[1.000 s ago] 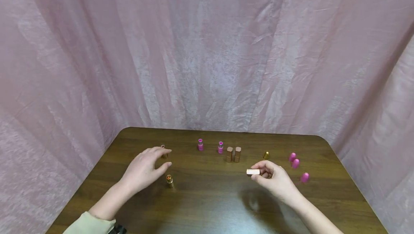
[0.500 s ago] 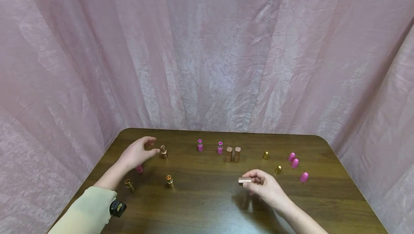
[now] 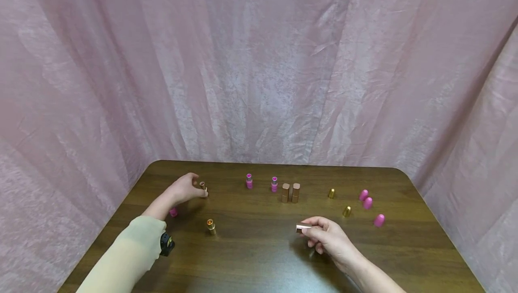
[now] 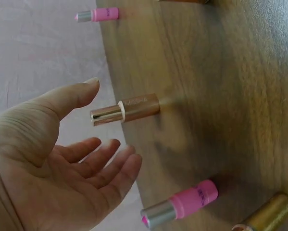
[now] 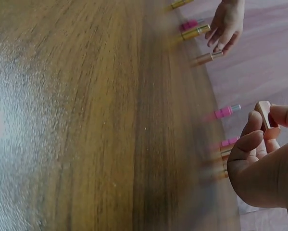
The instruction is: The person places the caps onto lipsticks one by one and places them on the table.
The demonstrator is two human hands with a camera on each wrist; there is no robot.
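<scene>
In the head view my right hand (image 3: 325, 239) pinches a rose-gold lipstick cap (image 3: 302, 227) above the table; the right wrist view shows the cap (image 5: 264, 115) between thumb and fingertips. At the left, my left hand (image 3: 184, 189) is beside an uncapped rose-gold lipstick (image 3: 203, 188) standing upright. The left wrist view shows the thumb and relaxed fingers of that hand (image 4: 71, 159) spread around the top of this lipstick (image 4: 139, 107), with a gap to it. An uncapped pink lipstick (image 4: 194, 198) stands near those fingers, and a gold one (image 3: 211, 227) stands closer to me.
Two uncapped pink lipsticks (image 3: 249, 181) and two capped rose-gold lipsticks (image 3: 285, 193) stand mid-table toward the back. Right of them are two gold caps (image 3: 347, 211) and several pink caps (image 3: 379, 220). A pink curtain (image 3: 259, 68) hangs behind the wooden table (image 3: 251, 257).
My left hand moved left and back, then right to the uncapped rose-gold lipstick. My right hand shifted left and toward me with the cap, uncovering a gold cap.
</scene>
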